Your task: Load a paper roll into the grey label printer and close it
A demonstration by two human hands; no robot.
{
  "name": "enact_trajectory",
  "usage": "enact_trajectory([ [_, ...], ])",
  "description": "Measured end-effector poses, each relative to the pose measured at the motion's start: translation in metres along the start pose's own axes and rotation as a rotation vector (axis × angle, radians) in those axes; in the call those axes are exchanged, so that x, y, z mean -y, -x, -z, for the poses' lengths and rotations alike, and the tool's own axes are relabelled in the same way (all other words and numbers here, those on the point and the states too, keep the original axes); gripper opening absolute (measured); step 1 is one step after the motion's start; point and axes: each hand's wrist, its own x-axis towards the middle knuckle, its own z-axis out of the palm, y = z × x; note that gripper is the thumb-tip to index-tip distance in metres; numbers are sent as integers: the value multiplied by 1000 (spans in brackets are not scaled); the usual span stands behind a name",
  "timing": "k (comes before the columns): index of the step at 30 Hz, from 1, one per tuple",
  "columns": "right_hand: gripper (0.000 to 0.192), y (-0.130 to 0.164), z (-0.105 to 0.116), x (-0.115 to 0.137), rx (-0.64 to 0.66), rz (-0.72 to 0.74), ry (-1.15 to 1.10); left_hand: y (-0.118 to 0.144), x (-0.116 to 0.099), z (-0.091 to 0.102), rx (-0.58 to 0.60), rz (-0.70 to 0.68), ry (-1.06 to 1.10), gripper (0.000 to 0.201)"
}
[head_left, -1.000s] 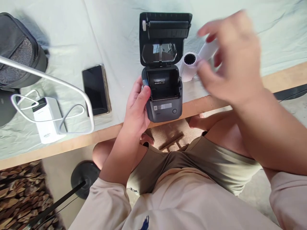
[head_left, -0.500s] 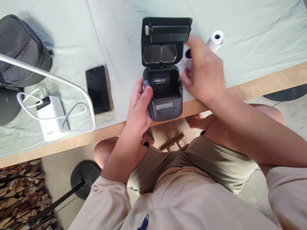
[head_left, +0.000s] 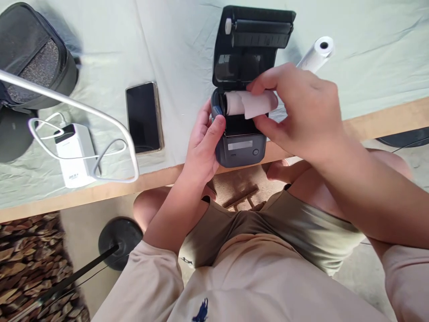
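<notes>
A small dark thermal printer (head_left: 241, 150) sits at the table's front edge with its lid (head_left: 256, 36) flipped open toward the back. My left hand (head_left: 203, 145) grips the printer's left side. My right hand (head_left: 298, 112) holds a white paper roll (head_left: 246, 103) lying sideways over the printer's open paper bay. Whether the roll rests in the bay or hovers just above it cannot be told. A second white paper roll (head_left: 317, 53) lies on the cloth behind my right hand.
A black phone (head_left: 144, 117) lies face up left of the printer. Further left are a white power bank (head_left: 74, 154) with a looped cable, a dark bag (head_left: 31, 62) and a white metal bar (head_left: 83, 116). The table (head_left: 385, 116) has a wooden front edge.
My right hand went to the cloth beside the printer, picked up one paper roll and brought it over the open bay. The other roll now lies on the cloth. The left hand kept its grip.
</notes>
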Motion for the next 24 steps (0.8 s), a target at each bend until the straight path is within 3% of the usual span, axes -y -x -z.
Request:
enact_trajectory([
  [5, 10, 1, -5, -2, -32, 63, -15, 2, -3, -5, -18, 11, -25, 10],
  [11, 10, 8, -17, 5, -305, 278, -138, 2, -4, -5, -47, 26, 14, 8],
  [13, 16, 10, -18, 5, -227, 284, -135, 2, -4, -2, -18, 37, 13, 14],
  [16, 30, 10, -12, 3, -129, 287, -140, 2, -4, 2, -8, 72, -74, 40],
  [19, 24, 7, -3, 2, -200, 197, -186, 3, -5, 4, -47, 89, -170, 62],
  [22, 9, 3, 1, 1, -343, -41, -274, 5, -6, 5, -57, 79, -230, 71],
  [24, 32, 1, -1, -1, -395, -137, -340, 5, -6, 6, -37, 82, -268, 79],
])
